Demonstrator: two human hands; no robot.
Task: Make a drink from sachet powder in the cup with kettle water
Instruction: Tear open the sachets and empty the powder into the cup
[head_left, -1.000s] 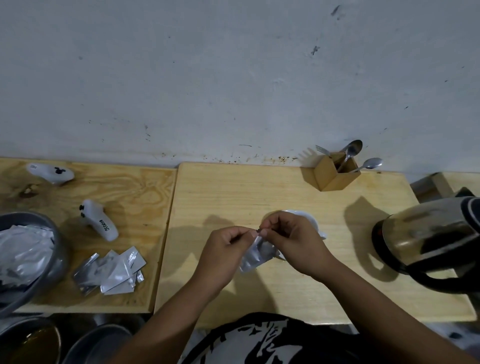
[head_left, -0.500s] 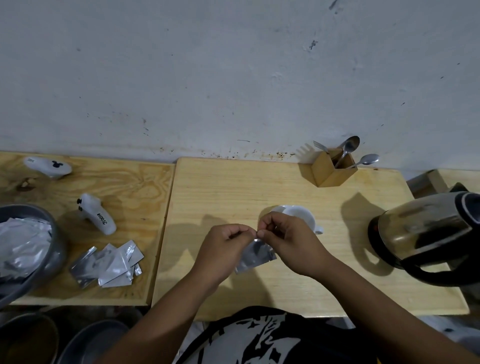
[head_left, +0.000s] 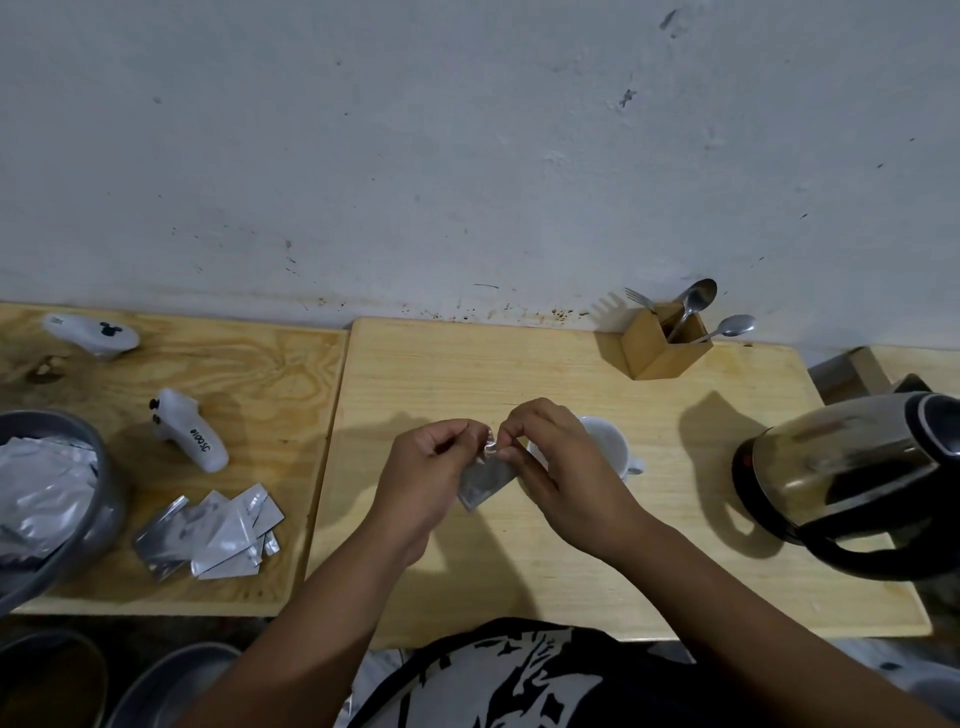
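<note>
In the head view, the left hand (head_left: 423, 470) and the right hand (head_left: 558, 475) pinch the top edge of one silver sachet (head_left: 485, 480) between their fingers (head_left: 511, 441) — thumbs and forefingers pressed close together, probably to tear it open. They hold it just beside the white cup (head_left: 605, 447), so the powder can drop in easily. The kettle (head_left: 852, 478) waits on the tabletop (head_left: 571, 374) at the right — within reach for pouring. Spare sachets (head_left: 208, 532) lie well apart at the left.
</note>
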